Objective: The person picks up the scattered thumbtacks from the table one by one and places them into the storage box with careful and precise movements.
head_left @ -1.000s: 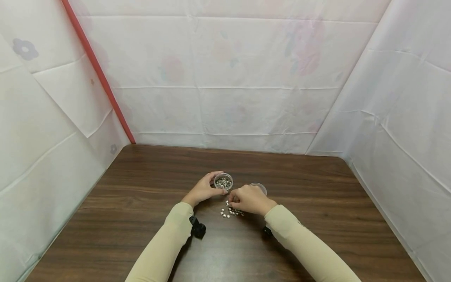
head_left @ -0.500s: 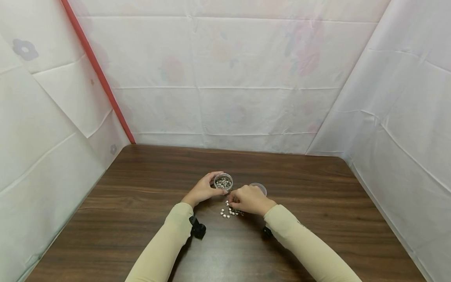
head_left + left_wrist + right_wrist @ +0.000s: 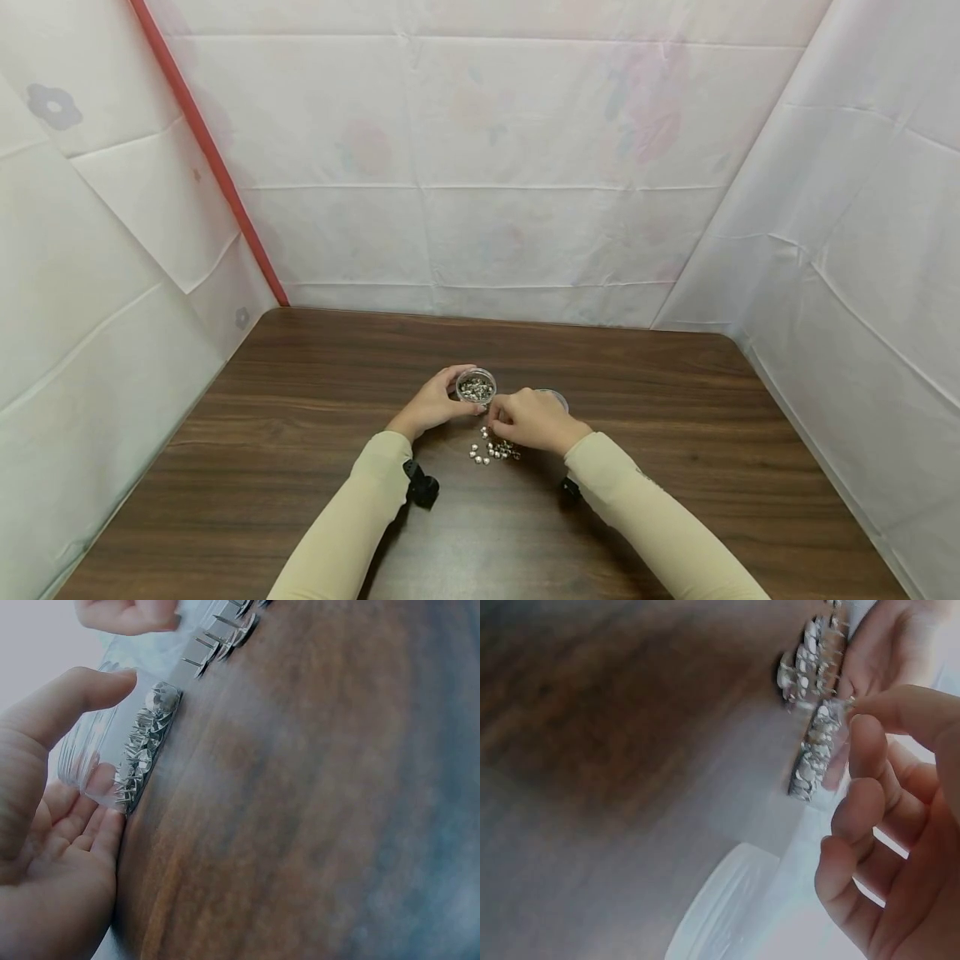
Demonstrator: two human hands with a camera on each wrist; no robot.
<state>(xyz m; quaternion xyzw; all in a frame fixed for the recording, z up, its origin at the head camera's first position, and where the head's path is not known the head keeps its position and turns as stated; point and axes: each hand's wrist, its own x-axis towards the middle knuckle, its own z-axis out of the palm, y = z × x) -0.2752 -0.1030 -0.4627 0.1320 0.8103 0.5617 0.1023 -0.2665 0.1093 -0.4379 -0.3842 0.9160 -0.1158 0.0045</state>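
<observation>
My left hand [image 3: 437, 402] holds a small round clear plastic jar [image 3: 476, 374], its thumb on the near side and its fingers round the far side. Silver thumbtacks [image 3: 142, 750] fill the bottom of the jar, which stands on the table. Just right of it, my right hand [image 3: 536, 419] has thumb and forefinger pinched together over the loose thumbtacks [image 3: 486, 460]. A tiny shiny bit, seemingly a thumbtack [image 3: 850, 703], shows at those fingertips; most of it is hidden. Its other fingers curl loosely. In the left wrist view, some loose thumbtacks [image 3: 236, 637] lie points up.
A clear round lid [image 3: 558, 398] lies on the brown wood-grain table [image 3: 360, 358], partly behind my right hand. Pale cloth walls [image 3: 480, 233] close off the back and both sides. A black wrist camera [image 3: 422, 486] sits at my left cuff.
My right hand has shifted slightly up and away from the loose thumbtacks, uncovering more of them and covering more of the lid. The left hand and the jar have stayed put.
</observation>
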